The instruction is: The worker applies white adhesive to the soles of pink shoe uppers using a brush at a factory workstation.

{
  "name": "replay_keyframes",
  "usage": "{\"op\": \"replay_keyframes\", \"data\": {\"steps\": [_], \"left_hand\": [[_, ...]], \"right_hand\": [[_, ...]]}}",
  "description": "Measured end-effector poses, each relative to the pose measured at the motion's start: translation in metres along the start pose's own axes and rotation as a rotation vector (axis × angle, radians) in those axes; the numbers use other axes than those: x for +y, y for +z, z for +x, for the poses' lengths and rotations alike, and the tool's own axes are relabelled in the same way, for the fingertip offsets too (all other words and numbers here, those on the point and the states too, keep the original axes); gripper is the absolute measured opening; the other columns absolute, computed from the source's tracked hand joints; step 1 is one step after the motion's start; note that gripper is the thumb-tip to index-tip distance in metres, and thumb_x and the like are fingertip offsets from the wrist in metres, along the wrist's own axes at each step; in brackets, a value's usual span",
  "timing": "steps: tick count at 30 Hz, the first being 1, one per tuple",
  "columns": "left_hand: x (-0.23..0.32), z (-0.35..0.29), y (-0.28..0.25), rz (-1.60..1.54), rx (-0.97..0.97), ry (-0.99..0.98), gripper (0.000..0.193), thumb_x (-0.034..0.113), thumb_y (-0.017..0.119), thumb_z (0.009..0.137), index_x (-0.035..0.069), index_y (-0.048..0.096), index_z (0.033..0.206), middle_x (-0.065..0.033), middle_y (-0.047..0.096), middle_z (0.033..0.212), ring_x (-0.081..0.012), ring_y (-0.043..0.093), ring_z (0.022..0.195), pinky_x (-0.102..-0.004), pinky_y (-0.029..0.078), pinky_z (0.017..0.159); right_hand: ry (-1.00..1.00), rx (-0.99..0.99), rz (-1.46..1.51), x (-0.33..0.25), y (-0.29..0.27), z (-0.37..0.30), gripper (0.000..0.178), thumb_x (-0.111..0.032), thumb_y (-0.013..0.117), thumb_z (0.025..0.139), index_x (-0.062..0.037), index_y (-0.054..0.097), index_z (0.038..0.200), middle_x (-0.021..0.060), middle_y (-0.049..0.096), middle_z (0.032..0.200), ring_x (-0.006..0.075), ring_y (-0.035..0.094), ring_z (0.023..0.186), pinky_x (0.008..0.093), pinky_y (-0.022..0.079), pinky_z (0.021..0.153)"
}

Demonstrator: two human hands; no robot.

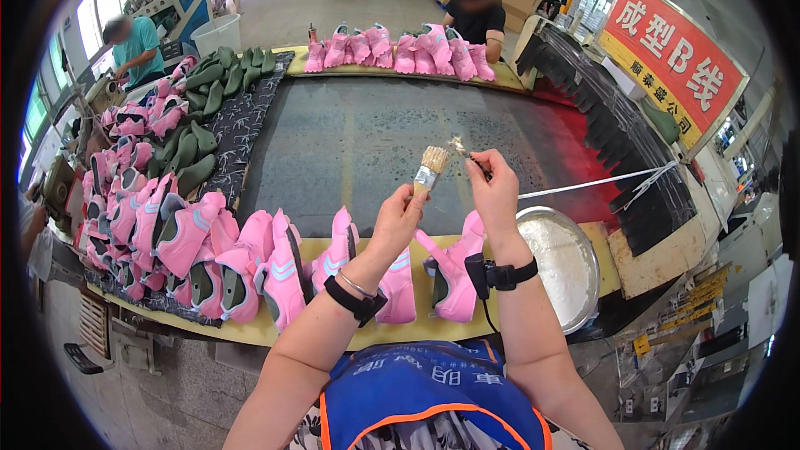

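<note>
A flat paintbrush (pixel 429 168) with pale, clogged-looking bristles and a metal band points upward in my left hand (pixel 398 218), whose fingers are closed round its handle. Close beside it on the right, my right hand (pixel 493 187) pinches something small and dark. A pale frayed tuft (pixel 457 145) shows just beyond those fingertips; I cannot tell whether it belongs to what I hold. Below my hands, pink shoe uppers (pixel 400 285) with light blue stripes stand on the yellow ledge. A round metal bowl (pixel 593 283) of white liquid sits to the right of my right forearm.
A dark conveyor belt (pixel 317 150) stretches away ahead. Pink uppers (pixel 125 175) and green shoe lasts (pixel 196 150) pile up at left. Across the belt, a person (pixel 473 12) sits behind more uppers (pixel 437 46). A white cord (pixel 596 182) runs above the bowl toward a red sign (pixel 667 67).
</note>
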State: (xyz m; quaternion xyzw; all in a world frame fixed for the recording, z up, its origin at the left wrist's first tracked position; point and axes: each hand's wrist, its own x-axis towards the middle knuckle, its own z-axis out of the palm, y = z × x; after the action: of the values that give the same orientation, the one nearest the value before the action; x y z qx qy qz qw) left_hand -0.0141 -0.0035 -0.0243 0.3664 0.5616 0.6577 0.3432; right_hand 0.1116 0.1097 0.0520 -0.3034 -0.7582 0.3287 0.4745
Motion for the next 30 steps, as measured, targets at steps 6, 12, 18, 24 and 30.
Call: {"op": "replay_keyframes", "data": {"steps": [6,12,18,24,30], "left_hand": [[0.003,-0.002,-0.001,-0.012,0.021,-0.038,0.019,0.023,0.053,0.105,0.005,0.061,0.107,0.0065,0.045,0.066,-0.0028,0.039,0.057,-0.0204,0.031,0.050],[-0.008,0.001,0.002,0.039,0.043,-0.002,0.022,0.024,0.055,0.104,0.005,0.065,0.100,0.0055,0.051,0.070,-0.0032,0.045,0.062,-0.0221,0.036,0.053],[-0.011,0.000,0.001,0.143,0.185,-0.076,0.024,0.024,0.061,0.100,0.006,0.053,0.115,-0.0037,0.058,0.075,-0.0080,0.052,0.062,-0.0272,0.044,0.055],[-0.001,-0.001,-0.021,-0.095,0.060,-0.103,0.022,0.028,0.052,0.105,0.008,0.055,0.115,0.0005,0.055,0.076,-0.0062,0.053,0.064,-0.0243,0.044,0.056],[0.003,-0.006,-0.020,-0.161,0.016,-0.028,0.027,0.029,0.043,0.109,0.010,0.061,0.115,0.0047,0.055,0.080,-0.0041,0.054,0.073,-0.0203,0.043,0.065]], "right_hand": [[-0.017,-0.086,0.000,0.005,0.000,-0.005,0.017,-0.012,0.070,0.090,-0.0002,0.064,0.101,0.0079,0.067,0.077,0.0118,0.057,0.066,0.0288,0.047,0.063],[-0.025,-0.055,0.009,0.007,0.003,-0.005,0.013,-0.010,0.070,0.090,-0.0002,0.068,0.098,0.0068,0.066,0.074,0.0097,0.057,0.068,0.0278,0.047,0.063],[0.049,0.027,-0.013,0.016,-0.005,0.003,0.014,-0.011,0.067,0.093,0.0010,0.063,0.098,0.0049,0.066,0.079,0.0095,0.058,0.072,0.0267,0.047,0.067],[0.015,0.066,0.004,0.023,-0.003,-0.004,0.016,-0.012,0.068,0.093,0.0001,0.063,0.102,0.0055,0.067,0.082,0.0102,0.059,0.073,0.0280,0.048,0.068],[0.000,0.040,0.111,0.000,-0.002,-0.014,0.018,-0.011,0.069,0.092,-0.0002,0.063,0.106,0.0039,0.066,0.082,0.0079,0.056,0.072,0.0249,0.045,0.065]]}}
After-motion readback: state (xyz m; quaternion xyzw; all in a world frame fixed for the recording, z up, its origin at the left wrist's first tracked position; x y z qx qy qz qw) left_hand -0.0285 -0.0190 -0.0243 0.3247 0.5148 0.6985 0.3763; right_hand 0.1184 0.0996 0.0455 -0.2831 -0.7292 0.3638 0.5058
